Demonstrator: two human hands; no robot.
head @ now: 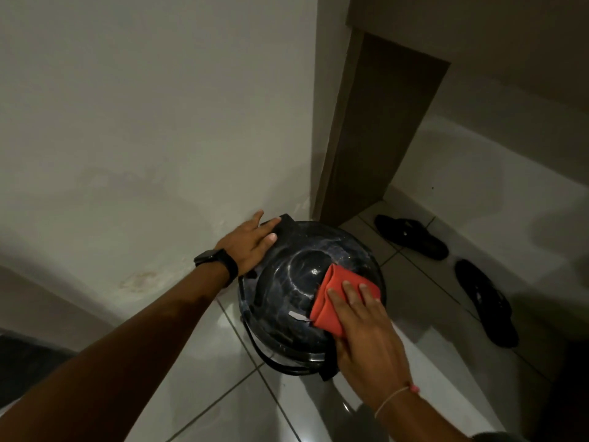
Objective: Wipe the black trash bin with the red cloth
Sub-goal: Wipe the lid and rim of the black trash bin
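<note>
Right hand (360,317) flat, pressing folded red cloth (334,295) on black trash bin (287,282) lid's right side; left hand (251,242) braces far-left rim, seemingly open-palmed; unwiped dome lies leftward.

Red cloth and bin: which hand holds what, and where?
Right hand presses the folded red cloth flat on the bin lid; left hand steadies the bin's rear edge.

Red cloth (342,298) on streaky black trash bin (287,282) (whitish smears), black sandals (411,236), pale tiles (204,362).
</note>
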